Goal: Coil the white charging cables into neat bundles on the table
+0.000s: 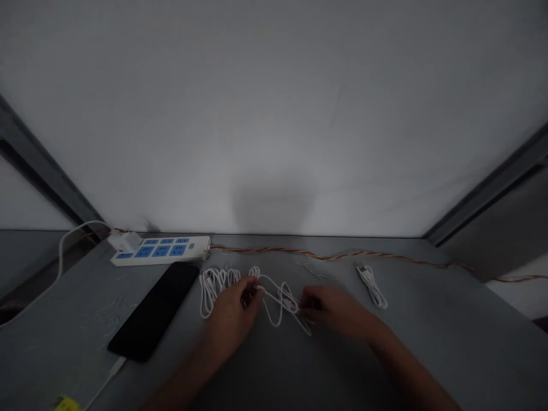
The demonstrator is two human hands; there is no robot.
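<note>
White cable (289, 301) is right of the black phone (156, 314). Left hand's (233, 311) fingers pinch it on the phone side, right hand's (336, 308) fingers pinch it farther out. Power strip (161, 251) behind the phone, any lettering's too dim to read.

In dim light, a pale wall (274, 74) rose behind a grey table (432, 319), grey bars (47, 168) slanted along both sides, and low on the wall a soft shadow (274, 202) lay beneath a brighter patch (274, 145), above the table's back edge.
</note>
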